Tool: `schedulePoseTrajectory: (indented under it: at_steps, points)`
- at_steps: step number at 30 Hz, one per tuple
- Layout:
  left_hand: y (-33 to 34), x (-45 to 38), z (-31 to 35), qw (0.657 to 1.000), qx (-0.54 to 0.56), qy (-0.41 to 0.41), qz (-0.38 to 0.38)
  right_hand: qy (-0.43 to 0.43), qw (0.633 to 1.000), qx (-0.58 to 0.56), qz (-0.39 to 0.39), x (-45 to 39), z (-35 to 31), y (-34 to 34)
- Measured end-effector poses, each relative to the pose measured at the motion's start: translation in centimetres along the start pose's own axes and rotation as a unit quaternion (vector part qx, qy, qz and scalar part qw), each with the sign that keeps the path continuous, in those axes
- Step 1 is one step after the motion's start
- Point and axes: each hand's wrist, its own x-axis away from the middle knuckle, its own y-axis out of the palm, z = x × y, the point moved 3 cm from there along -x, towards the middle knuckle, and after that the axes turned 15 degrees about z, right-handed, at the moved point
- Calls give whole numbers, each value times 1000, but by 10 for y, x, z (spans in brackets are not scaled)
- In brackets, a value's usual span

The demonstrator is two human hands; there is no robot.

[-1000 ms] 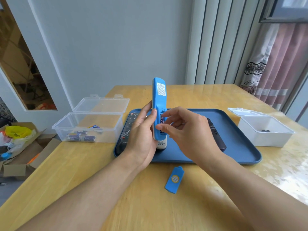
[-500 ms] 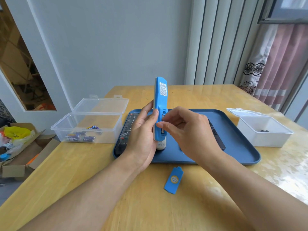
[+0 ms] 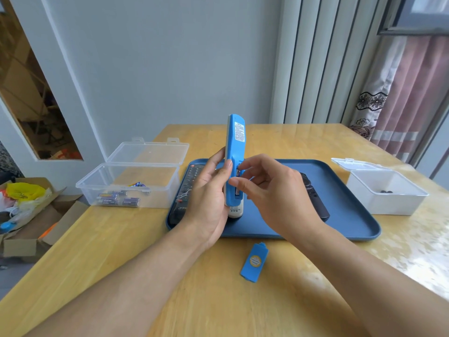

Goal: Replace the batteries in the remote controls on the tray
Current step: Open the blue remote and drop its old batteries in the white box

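Wooden table point(image 3: 145, 251), left hand point(image 3: 206, 203) gripping blue remote point(image 3: 234, 154), right hand point(image 3: 274, 193) fingers curled at its battery bay

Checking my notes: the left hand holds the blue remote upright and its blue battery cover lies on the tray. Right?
Not quite. The left hand holds the blue remote upright, but the head view shows the battery cover on the wooden table, in front of the tray.

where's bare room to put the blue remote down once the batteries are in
Bare tray floor lies at its near right corner, in front of the black remote, and along its far right edge. Bare table lies left of the blue battery cover. The tray's left end is crowded: a black remote, a white remote and both hands.
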Motion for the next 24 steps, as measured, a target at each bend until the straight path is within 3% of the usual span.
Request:
schedulePoseTrajectory:
  at_steps: [15, 24]
  points:
    - [1, 2, -2, 999, -41, 25, -6, 57, 998, -8, -22, -4, 4, -4]
    - [2, 3, -1, 997, -60, 41, 30, 259, 952, -149, -69, -1, 14, 2]
